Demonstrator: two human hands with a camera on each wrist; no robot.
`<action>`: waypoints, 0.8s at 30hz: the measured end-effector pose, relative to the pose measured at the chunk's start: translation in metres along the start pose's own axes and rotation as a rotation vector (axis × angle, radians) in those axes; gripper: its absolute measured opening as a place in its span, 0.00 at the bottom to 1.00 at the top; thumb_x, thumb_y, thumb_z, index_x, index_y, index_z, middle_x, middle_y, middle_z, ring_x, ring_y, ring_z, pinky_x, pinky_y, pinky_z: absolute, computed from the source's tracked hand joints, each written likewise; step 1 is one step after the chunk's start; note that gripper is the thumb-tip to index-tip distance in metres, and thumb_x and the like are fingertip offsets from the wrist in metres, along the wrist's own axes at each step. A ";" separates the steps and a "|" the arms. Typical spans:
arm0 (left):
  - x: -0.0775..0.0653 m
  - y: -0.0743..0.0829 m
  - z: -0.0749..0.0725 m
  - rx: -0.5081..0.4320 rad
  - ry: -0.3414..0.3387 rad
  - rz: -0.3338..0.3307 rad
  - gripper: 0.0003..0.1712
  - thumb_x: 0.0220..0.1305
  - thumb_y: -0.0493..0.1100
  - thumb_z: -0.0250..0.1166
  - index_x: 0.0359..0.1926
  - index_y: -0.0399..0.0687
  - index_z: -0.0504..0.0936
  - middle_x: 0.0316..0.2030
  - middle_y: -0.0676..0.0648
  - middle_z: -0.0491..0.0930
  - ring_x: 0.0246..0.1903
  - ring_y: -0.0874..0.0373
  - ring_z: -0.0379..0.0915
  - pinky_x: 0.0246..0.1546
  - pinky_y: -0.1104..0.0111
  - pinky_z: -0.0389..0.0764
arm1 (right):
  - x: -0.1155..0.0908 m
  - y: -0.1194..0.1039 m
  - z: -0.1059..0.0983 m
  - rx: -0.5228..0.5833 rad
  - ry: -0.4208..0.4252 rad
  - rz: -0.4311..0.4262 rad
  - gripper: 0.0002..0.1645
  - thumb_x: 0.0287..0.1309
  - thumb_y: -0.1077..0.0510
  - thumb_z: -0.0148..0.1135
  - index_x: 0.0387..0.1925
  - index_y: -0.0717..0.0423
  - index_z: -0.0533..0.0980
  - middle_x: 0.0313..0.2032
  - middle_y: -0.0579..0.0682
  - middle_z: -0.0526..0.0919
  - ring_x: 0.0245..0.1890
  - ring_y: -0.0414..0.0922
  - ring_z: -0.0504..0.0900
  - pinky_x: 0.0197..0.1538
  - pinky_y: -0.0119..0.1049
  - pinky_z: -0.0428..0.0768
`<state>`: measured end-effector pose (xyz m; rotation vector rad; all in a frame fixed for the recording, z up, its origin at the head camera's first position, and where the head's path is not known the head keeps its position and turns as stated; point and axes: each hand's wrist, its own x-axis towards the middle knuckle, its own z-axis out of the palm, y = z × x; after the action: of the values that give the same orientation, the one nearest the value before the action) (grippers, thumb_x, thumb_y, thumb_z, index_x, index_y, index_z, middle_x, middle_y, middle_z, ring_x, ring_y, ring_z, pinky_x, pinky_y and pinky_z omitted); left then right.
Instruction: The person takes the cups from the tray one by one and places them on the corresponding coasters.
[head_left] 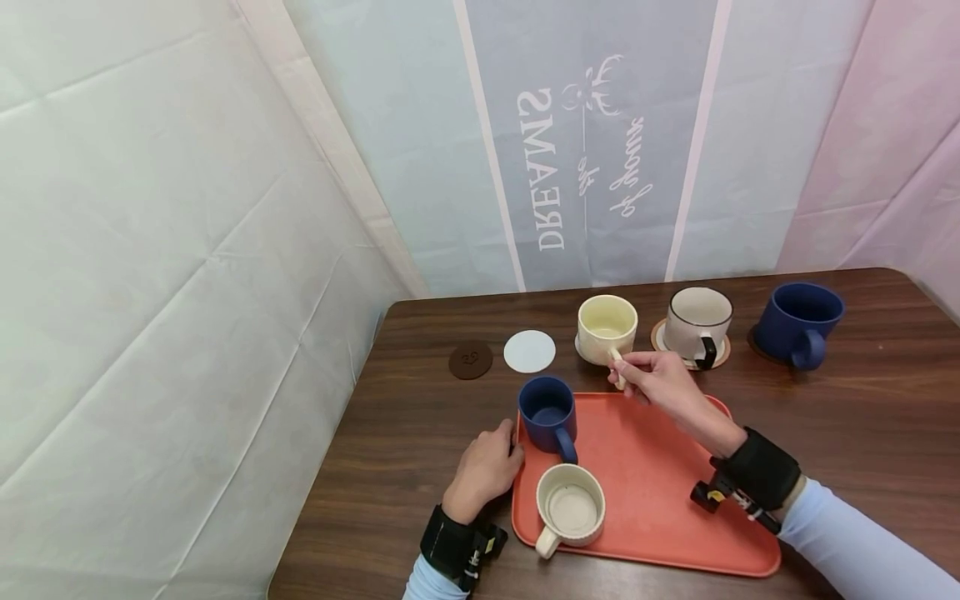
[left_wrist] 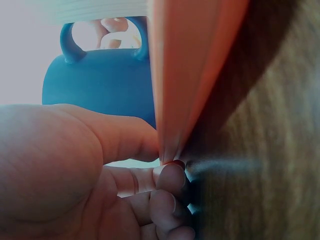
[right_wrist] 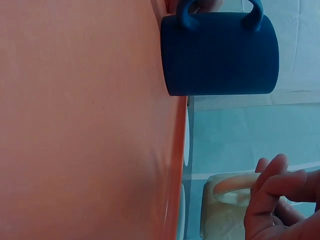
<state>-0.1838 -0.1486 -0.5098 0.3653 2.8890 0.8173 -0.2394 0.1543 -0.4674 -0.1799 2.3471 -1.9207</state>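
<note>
My right hand (head_left: 663, 390) pinches the handle of a pale yellow mug (head_left: 606, 340), which stands upright over a white coaster beyond the tray's far edge. In the right wrist view, fingers (right_wrist: 272, 192) close around that handle. At the left side of an orange-red tray (head_left: 652, 483), my left hand (head_left: 483, 468) grips the rim. The left wrist view has the thumb (left_wrist: 132, 137) against the rim and the other fingertips curled at its underside. On the tray, a blue mug (head_left: 542, 417) stands at the far left, with a cream mug (head_left: 570, 508) nearer.
Left of the yellow mug lie a bare white coaster (head_left: 529, 352) and a dark brown coaster (head_left: 471, 360). To its right, a white mug with a black rim (head_left: 693, 325) and another blue mug (head_left: 797, 321) stand on coasters. A printed curtain (head_left: 600, 142) hangs behind the wooden table (head_left: 375, 483).
</note>
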 end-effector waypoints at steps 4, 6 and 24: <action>0.000 0.001 0.000 -0.006 -0.003 -0.002 0.04 0.74 0.40 0.61 0.41 0.46 0.74 0.20 0.51 0.69 0.18 0.59 0.69 0.22 0.66 0.69 | 0.004 0.002 -0.001 0.007 0.007 0.007 0.20 0.79 0.59 0.58 0.57 0.76 0.77 0.37 0.57 0.86 0.26 0.43 0.78 0.27 0.33 0.74; 0.000 0.001 0.000 -0.004 0.000 0.000 0.04 0.74 0.40 0.60 0.40 0.46 0.74 0.20 0.51 0.69 0.18 0.59 0.69 0.22 0.66 0.69 | 0.006 0.003 -0.001 0.009 0.008 0.008 0.21 0.79 0.59 0.58 0.57 0.76 0.77 0.37 0.57 0.86 0.26 0.42 0.79 0.27 0.33 0.75; 0.001 -0.008 0.005 0.015 0.044 0.055 0.05 0.74 0.41 0.59 0.43 0.44 0.75 0.22 0.52 0.70 0.19 0.59 0.70 0.22 0.64 0.71 | 0.018 0.010 0.007 0.001 0.033 0.024 0.22 0.78 0.59 0.59 0.56 0.78 0.77 0.36 0.60 0.86 0.25 0.39 0.78 0.27 0.31 0.77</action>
<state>-0.1859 -0.1521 -0.5179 0.4359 2.9392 0.8218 -0.2566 0.1468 -0.4789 -0.1205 2.3583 -1.9285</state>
